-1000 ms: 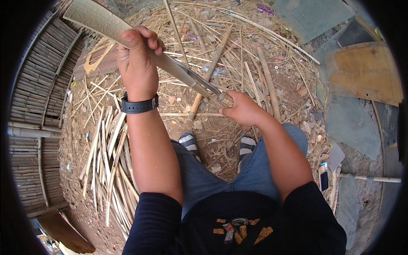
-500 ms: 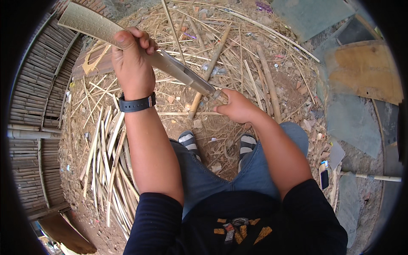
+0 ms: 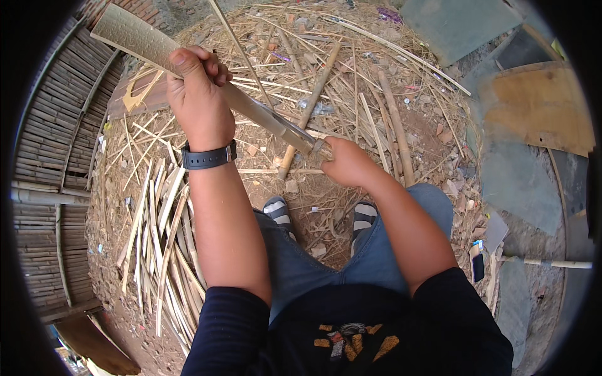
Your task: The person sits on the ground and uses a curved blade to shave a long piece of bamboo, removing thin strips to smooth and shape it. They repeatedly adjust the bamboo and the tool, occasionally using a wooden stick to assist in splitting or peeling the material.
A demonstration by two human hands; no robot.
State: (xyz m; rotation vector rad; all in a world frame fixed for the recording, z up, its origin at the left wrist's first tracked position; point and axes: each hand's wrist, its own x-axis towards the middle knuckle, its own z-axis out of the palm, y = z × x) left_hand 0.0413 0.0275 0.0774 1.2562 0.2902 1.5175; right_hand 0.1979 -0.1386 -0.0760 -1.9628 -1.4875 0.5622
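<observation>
Bamboo strip (image 3: 135,39) pale beige; watch strap (image 3: 207,158) black; jeans (image 3: 291,271) blue; footwear (image 3: 364,217) banded grey and white.

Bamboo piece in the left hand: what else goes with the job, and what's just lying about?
Goes with the job:
bamboo piece, in the left hand
knife, in the right hand
probably the pile of pale strips

Just lying about, it seems:
phone-like dark thing
purple scrap

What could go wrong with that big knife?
The knife might slip along the bamboo strip and cut the left hand, which wears no glove. The strip's edges could also leave splinters. And the bamboo pole on the littered ground might trip someone.
</observation>
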